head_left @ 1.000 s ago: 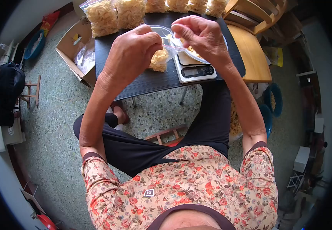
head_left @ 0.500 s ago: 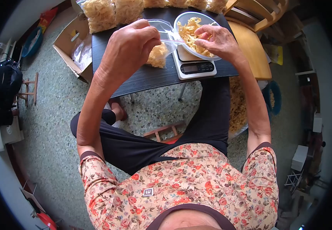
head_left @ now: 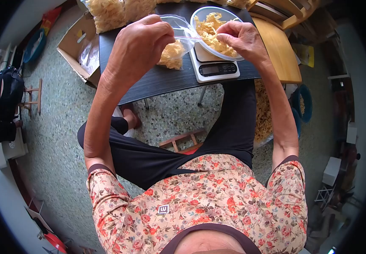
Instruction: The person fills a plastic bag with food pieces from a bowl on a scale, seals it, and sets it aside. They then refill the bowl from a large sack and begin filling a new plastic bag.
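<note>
My left hand (head_left: 145, 42) is closed on the edge of a clear zip bag (head_left: 180, 23), its mouth stretched toward the bowl. Pale yellow dried flakes (head_left: 172, 54) lie in the lower part of this bag. My right hand (head_left: 244, 41) is over the right side of a white plastic bowl (head_left: 232, 15), thumb and fingertips pinched on dried yellow flakes (head_left: 210, 29) there. The bowl rests on a white digital kitchen scale (head_left: 196, 67); its display reading is too dim to make out.
Filled bags of flakes (head_left: 107, 15) line the far edge of the dark table (head_left: 145, 91). An open cardboard box (head_left: 71, 53) stands on the floor at left. A wooden chair (head_left: 278, 51) is at right, with a large heap of flakes (head_left: 262, 114) below.
My right hand's fingers have closed from a looser, spread shape into a pinch at the flakes. My left hand keeps hold of the bag; the view has shifted slightly.
</note>
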`<control>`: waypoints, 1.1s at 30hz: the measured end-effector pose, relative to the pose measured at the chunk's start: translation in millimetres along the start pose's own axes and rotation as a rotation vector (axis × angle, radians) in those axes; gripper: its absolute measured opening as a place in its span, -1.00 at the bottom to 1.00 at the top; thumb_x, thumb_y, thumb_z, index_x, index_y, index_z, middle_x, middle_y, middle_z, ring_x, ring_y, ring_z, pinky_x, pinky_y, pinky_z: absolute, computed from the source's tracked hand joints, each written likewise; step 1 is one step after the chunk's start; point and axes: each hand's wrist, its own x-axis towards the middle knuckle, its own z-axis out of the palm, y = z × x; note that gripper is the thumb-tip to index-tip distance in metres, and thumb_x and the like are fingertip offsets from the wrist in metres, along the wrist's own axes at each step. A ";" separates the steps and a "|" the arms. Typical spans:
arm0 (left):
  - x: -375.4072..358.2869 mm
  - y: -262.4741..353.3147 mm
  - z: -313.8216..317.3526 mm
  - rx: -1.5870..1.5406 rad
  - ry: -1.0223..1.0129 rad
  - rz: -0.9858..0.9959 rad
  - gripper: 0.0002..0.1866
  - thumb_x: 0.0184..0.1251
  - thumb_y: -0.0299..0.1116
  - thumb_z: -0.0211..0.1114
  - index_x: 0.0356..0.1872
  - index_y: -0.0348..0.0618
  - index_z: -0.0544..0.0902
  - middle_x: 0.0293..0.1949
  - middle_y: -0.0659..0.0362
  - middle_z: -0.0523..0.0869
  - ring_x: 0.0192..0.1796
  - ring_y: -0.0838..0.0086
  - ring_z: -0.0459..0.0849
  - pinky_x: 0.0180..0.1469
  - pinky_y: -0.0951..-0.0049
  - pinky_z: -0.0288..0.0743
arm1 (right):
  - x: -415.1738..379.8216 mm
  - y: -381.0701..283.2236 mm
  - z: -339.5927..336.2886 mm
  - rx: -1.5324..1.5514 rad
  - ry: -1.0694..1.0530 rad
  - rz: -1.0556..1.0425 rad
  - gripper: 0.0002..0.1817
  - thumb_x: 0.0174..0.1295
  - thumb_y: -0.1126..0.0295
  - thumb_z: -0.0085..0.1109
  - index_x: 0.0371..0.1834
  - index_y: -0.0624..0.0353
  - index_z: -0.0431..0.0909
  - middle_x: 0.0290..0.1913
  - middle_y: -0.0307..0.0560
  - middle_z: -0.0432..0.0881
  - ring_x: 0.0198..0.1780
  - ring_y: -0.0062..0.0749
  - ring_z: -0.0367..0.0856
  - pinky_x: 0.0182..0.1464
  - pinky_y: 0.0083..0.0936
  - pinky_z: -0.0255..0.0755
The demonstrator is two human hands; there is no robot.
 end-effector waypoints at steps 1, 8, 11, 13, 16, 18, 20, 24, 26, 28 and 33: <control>0.0 0.3 0.1 -0.009 0.003 0.001 -0.88 0.33 -0.39 0.42 -0.29 -0.22 0.73 -0.30 0.06 0.70 -0.27 0.09 0.73 -0.19 0.20 0.61 | -1.5 0.2 -2.4 0.058 0.035 0.017 -0.69 0.28 0.22 0.39 -0.09 0.24 0.80 -0.24 -0.01 0.82 -0.19 -0.35 0.79 -0.04 -0.42 0.64; 0.8 1.9 0.6 -0.039 -0.006 0.004 -0.88 0.33 -0.39 0.42 -0.29 -0.23 0.73 -0.28 0.06 0.71 -0.26 0.09 0.73 -0.18 0.19 0.61 | -9.0 27.7 -5.4 0.884 0.228 0.291 -0.77 0.40 0.38 0.41 0.01 0.27 0.72 -0.35 -0.31 0.68 -0.42 -0.81 0.51 -0.49 -0.86 0.34; 0.5 1.8 0.6 -0.040 -0.007 -0.006 -0.88 0.34 -0.38 0.41 -0.29 -0.23 0.73 -0.28 0.06 0.71 -0.26 0.09 0.73 -0.17 0.19 0.61 | -10.0 27.5 -4.3 0.899 0.274 0.357 -0.76 0.39 0.37 0.42 0.02 0.27 0.71 -0.34 -0.30 0.69 -0.42 -0.80 0.51 -0.50 -0.84 0.33; 1.1 2.1 0.1 -0.041 -0.005 -0.005 -0.88 0.35 -0.38 0.41 -0.29 -0.23 0.73 -0.28 0.06 0.71 -0.26 0.09 0.73 -0.17 0.19 0.61 | -10.3 23.4 -4.2 0.913 0.296 0.340 -0.76 0.34 0.37 0.46 -0.03 0.25 0.73 -0.36 -0.32 0.68 -0.44 -0.80 0.49 -0.49 -0.82 0.29; 0.2 1.4 -0.9 -0.034 -0.008 -0.013 -0.87 0.35 -0.38 0.41 -0.29 -0.23 0.73 -0.28 0.06 0.71 -0.26 0.09 0.74 -0.17 0.19 0.62 | -9.8 14.1 -5.6 0.902 0.336 0.309 -0.76 0.29 0.37 0.51 -0.07 0.24 0.74 -0.39 -0.33 0.67 -0.47 -0.80 0.46 -0.48 -0.80 0.25; 0.7 0.9 -1.5 -0.027 -0.012 -0.018 -0.87 0.35 -0.37 0.41 -0.29 -0.23 0.73 -0.28 0.06 0.71 -0.25 0.09 0.74 -0.16 0.19 0.62 | -8.5 13.4 -8.0 0.874 0.357 0.294 -0.75 0.29 0.36 0.51 -0.06 0.23 0.74 -0.39 -0.33 0.67 -0.47 -0.79 0.46 -0.48 -0.79 0.26; 1.2 0.1 -1.9 -0.034 -0.007 -0.019 -0.88 0.34 -0.38 0.42 -0.29 -0.22 0.73 -0.29 0.07 0.71 -0.26 0.09 0.74 -0.17 0.19 0.61 | -6.0 18.6 -13.3 0.861 0.343 0.252 -0.75 0.30 0.36 0.51 -0.06 0.24 0.74 -0.40 -0.34 0.66 -0.46 -0.79 0.45 -0.46 -0.79 0.26; 1.1 0.3 -2.3 -0.033 -0.004 -0.024 -0.88 0.34 -0.38 0.42 -0.29 -0.22 0.73 -0.29 0.07 0.71 -0.27 0.09 0.74 -0.18 0.19 0.61 | -4.9 18.3 -20.9 0.880 0.344 0.223 -0.75 0.32 0.36 0.49 -0.03 0.25 0.73 -0.40 -0.34 0.65 -0.46 -0.79 0.44 -0.47 -0.79 0.26; 1.3 0.8 -2.3 -0.035 -0.014 -0.017 -0.88 0.34 -0.38 0.42 -0.29 -0.23 0.73 -0.29 0.06 0.71 -0.27 0.10 0.74 -0.18 0.19 0.61 | -4.9 16.4 -24.0 0.945 0.360 0.227 -0.75 0.34 0.37 0.47 -0.02 0.26 0.73 -0.39 -0.34 0.66 -0.46 -0.78 0.44 -0.47 -0.79 0.25; 1.3 0.7 -2.0 -0.034 -0.014 -0.012 -0.88 0.34 -0.39 0.42 -0.29 -0.23 0.73 -0.29 0.06 0.71 -0.26 0.10 0.74 -0.18 0.19 0.61 | -3.7 14.6 -28.2 0.965 0.363 0.226 -0.75 0.34 0.37 0.46 -0.01 0.26 0.73 -0.38 -0.33 0.67 -0.46 -0.78 0.45 -0.47 -0.78 0.26; 1.8 0.4 -2.1 -0.034 -0.009 -0.005 -0.89 0.33 -0.39 0.42 -0.27 -0.23 0.74 -0.29 0.06 0.71 -0.26 0.10 0.74 -0.18 0.20 0.62 | 1.3 10.4 -39.5 1.055 0.397 0.235 -0.76 0.36 0.38 0.44 0.01 0.26 0.72 -0.35 -0.31 0.70 -0.44 -0.75 0.50 -0.44 -0.77 0.36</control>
